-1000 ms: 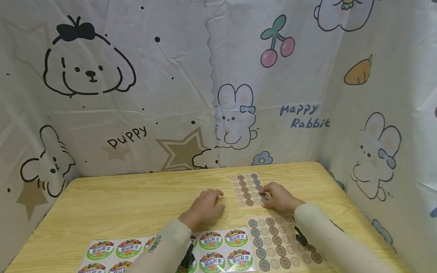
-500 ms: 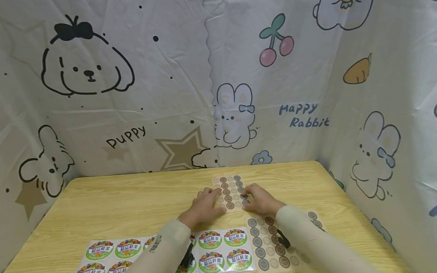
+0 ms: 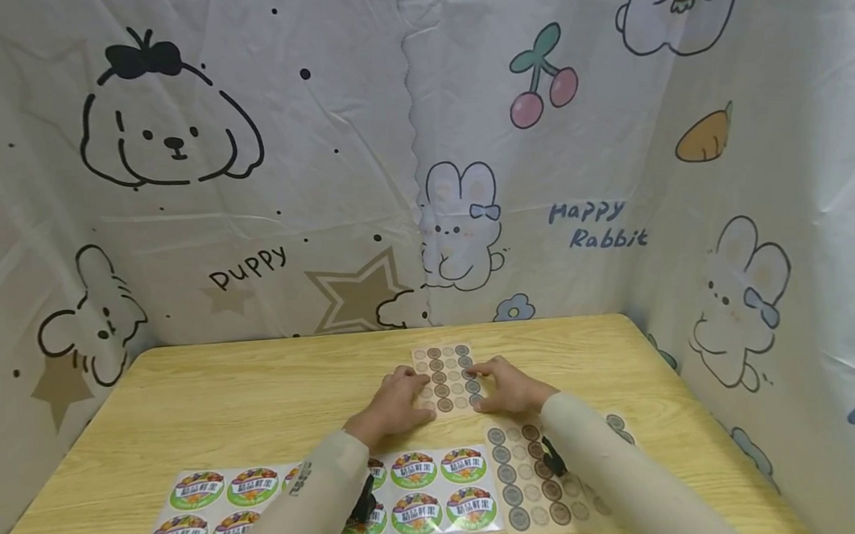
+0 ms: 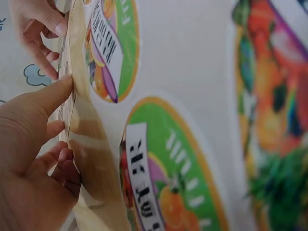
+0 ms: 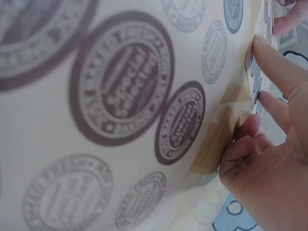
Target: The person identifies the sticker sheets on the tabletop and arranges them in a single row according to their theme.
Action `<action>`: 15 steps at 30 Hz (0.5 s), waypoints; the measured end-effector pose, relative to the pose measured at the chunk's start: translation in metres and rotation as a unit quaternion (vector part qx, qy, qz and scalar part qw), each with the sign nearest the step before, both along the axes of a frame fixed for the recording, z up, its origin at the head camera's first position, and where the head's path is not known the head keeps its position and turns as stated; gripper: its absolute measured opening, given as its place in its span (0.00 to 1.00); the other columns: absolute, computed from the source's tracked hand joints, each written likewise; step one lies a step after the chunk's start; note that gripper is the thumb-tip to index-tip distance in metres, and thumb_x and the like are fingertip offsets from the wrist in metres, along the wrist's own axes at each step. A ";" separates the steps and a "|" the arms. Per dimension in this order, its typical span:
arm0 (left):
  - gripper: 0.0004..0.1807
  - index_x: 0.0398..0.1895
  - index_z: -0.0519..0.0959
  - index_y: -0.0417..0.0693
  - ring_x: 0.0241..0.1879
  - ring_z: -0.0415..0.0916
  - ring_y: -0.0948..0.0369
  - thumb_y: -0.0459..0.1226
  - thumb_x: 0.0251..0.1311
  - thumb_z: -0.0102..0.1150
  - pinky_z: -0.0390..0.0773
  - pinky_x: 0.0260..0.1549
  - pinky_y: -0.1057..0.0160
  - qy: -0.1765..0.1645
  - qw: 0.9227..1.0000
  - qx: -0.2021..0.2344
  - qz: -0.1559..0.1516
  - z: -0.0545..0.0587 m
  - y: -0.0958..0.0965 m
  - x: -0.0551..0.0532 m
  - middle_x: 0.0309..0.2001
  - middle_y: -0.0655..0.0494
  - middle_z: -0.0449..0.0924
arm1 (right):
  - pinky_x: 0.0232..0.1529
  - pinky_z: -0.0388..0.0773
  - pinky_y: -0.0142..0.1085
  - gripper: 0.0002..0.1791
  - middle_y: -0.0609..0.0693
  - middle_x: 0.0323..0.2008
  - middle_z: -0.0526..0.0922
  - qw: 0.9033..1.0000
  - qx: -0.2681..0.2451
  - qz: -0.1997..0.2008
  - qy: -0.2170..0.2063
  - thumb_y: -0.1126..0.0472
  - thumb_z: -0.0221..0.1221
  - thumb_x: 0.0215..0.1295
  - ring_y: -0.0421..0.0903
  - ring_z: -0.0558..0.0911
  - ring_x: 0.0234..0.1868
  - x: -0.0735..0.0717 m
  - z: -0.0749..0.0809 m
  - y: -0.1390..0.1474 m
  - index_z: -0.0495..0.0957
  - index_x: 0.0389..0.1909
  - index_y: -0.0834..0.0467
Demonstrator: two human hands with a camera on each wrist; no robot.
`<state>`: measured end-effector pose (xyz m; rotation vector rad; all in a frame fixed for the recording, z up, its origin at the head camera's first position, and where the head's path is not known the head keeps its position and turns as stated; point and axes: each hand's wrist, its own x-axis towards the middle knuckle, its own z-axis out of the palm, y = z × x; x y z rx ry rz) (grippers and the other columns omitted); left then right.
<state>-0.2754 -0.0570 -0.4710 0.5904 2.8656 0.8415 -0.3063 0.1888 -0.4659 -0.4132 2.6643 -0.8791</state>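
A small sheet of round brown and grey stickers (image 3: 449,379) lies flat toward the back of the table. My left hand (image 3: 393,403) rests its fingertips on the sheet's left edge. On the opposite edge, my right hand (image 3: 511,389) touches with its thumb and fingers spread apart. The left wrist view has the left hand (image 4: 33,149) with its index fingertip on the sheet's edge and the other fingers bent loosely. In the right wrist view the right hand (image 5: 274,159) has its index finger extended against the edge and the rest loosely bent.
Nearer me lie a glossy sheet of oval fruit stickers (image 3: 439,492), partly under the left sleeve, and a larger sheet of round stickers (image 3: 526,488), partly under the right sleeve. A patterned curtain (image 3: 348,142) surrounds the wooden table (image 3: 261,405).
The small sticker sheet has slid left with my right hand, from about one second ago, and now lies between both hands. My left hand has barely moved and now touches its left edge.
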 end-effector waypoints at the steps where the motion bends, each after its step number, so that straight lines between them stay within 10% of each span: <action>1: 0.35 0.68 0.73 0.39 0.63 0.68 0.42 0.43 0.58 0.70 0.69 0.67 0.44 -0.002 1.000 0.004 -0.001 0.000 -0.002 -0.001 0.67 0.38 0.69 | 0.71 0.65 0.57 0.39 0.61 0.63 0.69 1.000 0.000 0.004 0.002 0.56 0.73 0.58 0.56 0.72 0.61 -0.002 0.000 0.000 0.71 0.72 0.52; 15: 0.41 0.74 0.66 0.41 0.67 0.64 0.44 0.44 0.60 0.70 0.65 0.70 0.43 -0.054 0.999 0.008 -0.001 0.004 -0.010 -0.004 0.70 0.40 0.65 | 0.73 0.60 0.61 0.40 0.65 0.66 0.67 1.000 -0.013 0.025 -0.006 0.59 0.73 0.57 0.63 0.68 0.68 -0.006 0.000 0.001 0.70 0.72 0.54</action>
